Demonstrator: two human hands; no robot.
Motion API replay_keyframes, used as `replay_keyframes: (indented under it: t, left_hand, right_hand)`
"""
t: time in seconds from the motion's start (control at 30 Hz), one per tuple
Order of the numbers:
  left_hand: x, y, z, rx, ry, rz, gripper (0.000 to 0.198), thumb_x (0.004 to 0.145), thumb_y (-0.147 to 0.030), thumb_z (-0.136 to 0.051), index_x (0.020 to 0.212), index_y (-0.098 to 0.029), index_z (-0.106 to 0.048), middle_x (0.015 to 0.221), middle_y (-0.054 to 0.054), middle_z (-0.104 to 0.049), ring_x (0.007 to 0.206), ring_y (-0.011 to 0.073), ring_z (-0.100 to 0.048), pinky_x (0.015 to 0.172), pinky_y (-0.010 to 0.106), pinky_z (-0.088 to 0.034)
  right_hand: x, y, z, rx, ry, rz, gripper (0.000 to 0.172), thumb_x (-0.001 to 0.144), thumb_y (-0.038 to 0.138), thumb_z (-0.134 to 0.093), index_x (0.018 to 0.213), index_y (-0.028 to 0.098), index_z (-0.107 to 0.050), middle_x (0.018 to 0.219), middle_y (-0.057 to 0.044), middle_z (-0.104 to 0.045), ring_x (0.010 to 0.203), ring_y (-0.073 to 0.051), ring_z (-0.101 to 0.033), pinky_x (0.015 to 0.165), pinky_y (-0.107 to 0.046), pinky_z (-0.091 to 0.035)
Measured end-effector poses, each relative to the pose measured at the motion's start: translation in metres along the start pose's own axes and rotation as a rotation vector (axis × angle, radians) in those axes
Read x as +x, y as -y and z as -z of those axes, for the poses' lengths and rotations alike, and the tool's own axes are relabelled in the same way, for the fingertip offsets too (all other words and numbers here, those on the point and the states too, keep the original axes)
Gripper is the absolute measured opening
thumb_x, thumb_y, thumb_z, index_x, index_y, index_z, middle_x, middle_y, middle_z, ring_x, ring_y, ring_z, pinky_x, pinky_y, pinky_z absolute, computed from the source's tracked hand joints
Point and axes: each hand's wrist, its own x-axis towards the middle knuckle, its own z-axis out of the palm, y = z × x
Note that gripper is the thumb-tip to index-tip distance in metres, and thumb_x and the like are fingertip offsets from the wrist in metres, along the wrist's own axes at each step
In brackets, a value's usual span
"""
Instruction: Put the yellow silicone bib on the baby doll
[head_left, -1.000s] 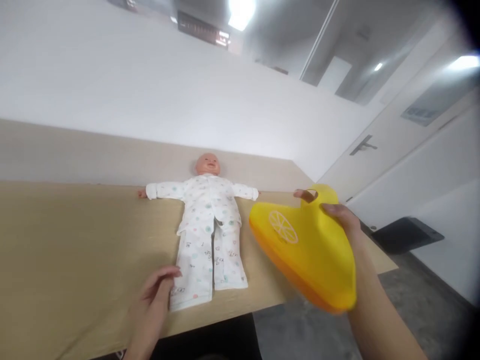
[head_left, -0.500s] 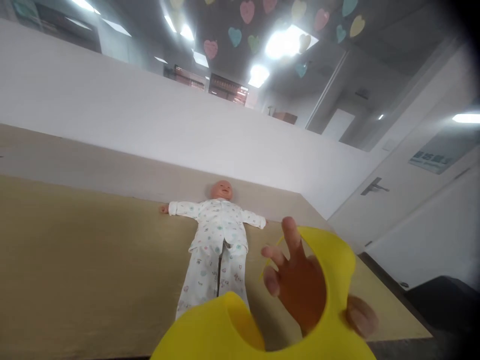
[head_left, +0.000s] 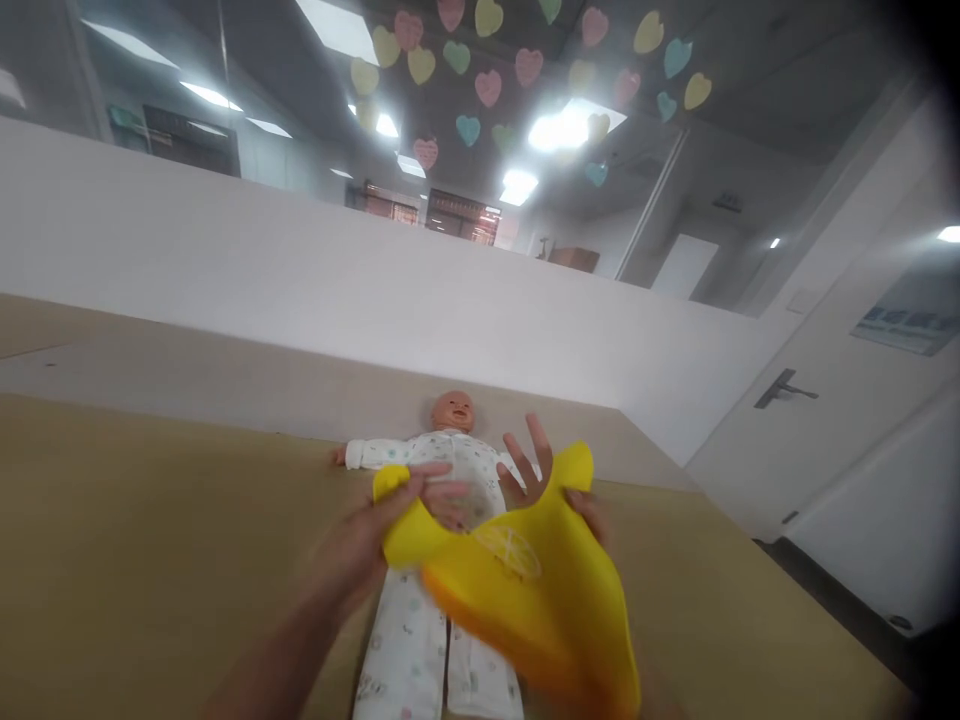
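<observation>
A yellow silicone baby bib [head_left: 577, 580] with a pale citrus-slice print is stretched between my hands, its neck opening towards the far side. My left hand [head_left: 382, 515] grips one neck strap between thumb and fingers. Around the other strap, my right hand [head_left: 536, 475] has its thumb on the outer face and fingers spread behind. Beyond and beneath the bib, a baby doll [head_left: 454, 412] lies on its back, arms out, in white printed pyjamas [head_left: 409, 640]. The bib hides part of its torso and legs.
The doll lies on a tan table [head_left: 165, 560] with a paler strip along the back. Behind it stands a white wall [head_left: 300, 290] below a window carrying heart-shaped paper notes [head_left: 487, 88]. A white door with a metal handle [head_left: 784, 388] is at the right.
My left hand has come into view and holds a strap. The bib has moved away from me over the doll, and its printed front now shows. The view has tilted up slightly.
</observation>
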Motion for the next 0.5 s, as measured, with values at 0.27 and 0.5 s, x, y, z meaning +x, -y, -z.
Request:
replay_keyframes:
  t: [0.27,0.5]
  left_hand:
    - [0.101,-0.075,-0.003,0.325,0.038,-0.045,0.041,0.077,-0.038,-0.073,0.110,-0.015,-0.066,0.105,0.016,-0.071,0.071,0.0200,-0.069,0.063,0.029,-0.057]
    - [0.204,-0.067,0.033,0.551,-0.092,-0.046,0.043,0.069,-0.044,-0.075,0.100,-0.015,-0.065,0.093,0.012,-0.073,0.067,0.0195,-0.066,0.058,0.028,-0.053]
  right_hand:
    - [0.069,0.007,0.027,0.082,-0.018,-0.137,0.071,0.078,0.040,-0.051,0.146,0.038,-0.033,0.144,0.003,-0.039,0.138,-0.013,-0.039,0.114,-0.028,-0.040]
    - [0.145,-0.027,0.064,-0.069,-0.156,-0.207,0.080,0.070,0.038,-0.058,0.146,0.039,-0.031,0.132,0.000,-0.049,0.102,-0.012,-0.059,0.085,-0.022,-0.051]
